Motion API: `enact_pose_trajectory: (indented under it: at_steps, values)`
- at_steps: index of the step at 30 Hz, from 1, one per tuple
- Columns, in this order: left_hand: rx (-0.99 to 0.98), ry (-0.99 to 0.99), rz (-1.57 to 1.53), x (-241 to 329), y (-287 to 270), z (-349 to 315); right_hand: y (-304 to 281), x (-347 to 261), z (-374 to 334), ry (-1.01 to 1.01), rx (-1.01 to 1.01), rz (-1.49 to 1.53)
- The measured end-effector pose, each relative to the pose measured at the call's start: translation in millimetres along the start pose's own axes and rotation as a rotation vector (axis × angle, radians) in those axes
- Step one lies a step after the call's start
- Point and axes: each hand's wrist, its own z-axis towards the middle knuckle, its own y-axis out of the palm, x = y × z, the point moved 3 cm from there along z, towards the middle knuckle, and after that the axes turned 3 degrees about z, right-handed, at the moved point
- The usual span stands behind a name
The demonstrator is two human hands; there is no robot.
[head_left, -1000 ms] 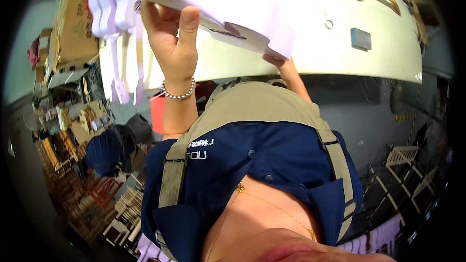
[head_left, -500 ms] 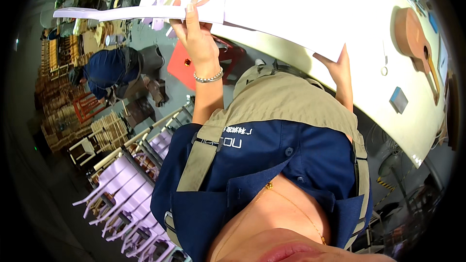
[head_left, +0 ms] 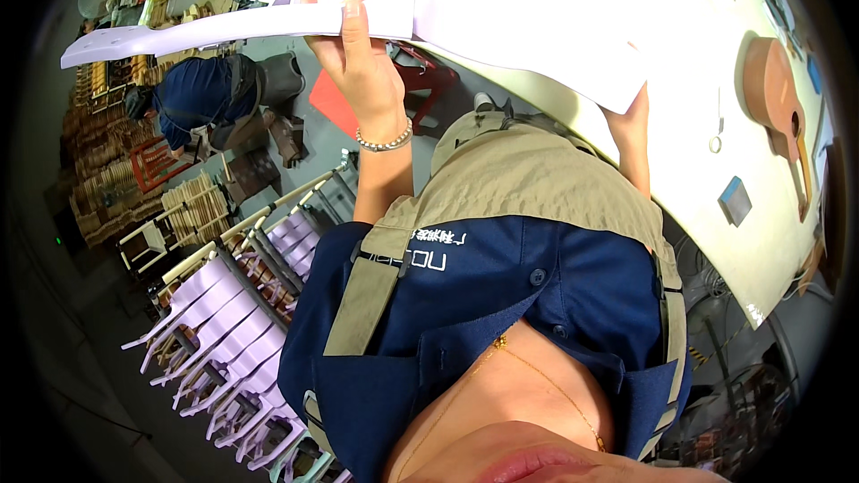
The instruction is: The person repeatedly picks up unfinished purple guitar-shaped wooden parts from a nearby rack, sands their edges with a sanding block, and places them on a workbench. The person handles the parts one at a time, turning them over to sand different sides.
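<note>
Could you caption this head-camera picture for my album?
Both hands, left and right, hold a flat pale lilac panel over a cream worktable.

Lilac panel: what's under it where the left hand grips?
Under the lilac panel the left hand shows its palm and wrist bracelet, thumb over the edge. The right hand is mostly covered; its grip can't be seen.

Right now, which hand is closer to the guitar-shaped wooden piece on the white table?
Right. The right hand sits at the white panel edge, just beside the guitar-shaped wooden piece. The left hand grips the lilac panel, much farther away.
</note>
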Motion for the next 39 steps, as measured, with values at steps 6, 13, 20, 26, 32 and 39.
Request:
enact_pose_trajectory:
  at_steps: [6,13,20,26,32,39]
  values:
    - [-0.249,0.106,0.077,0,2,2,-6,0,-4,-0.019,0.075,0.022]
    - [-0.346,0.128,0.225,4,10,7,-5,-5,-14,0.017,0.12,0.09]
    - [-0.311,0.175,0.31,5,7,8,-2,-5,-17,-0.004,0.064,0.167]
    - [-0.213,0.132,0.352,-2,1,10,-1,2,-21,0.033,0.063,0.133]
    - [0.257,-0.074,0.016,-28,-30,14,6,-31,-8,0.052,-0.01,-0.066]
    - [0.341,-0.191,-0.05,-55,-74,-1,15,-51,4,-0.053,-0.056,-0.233]
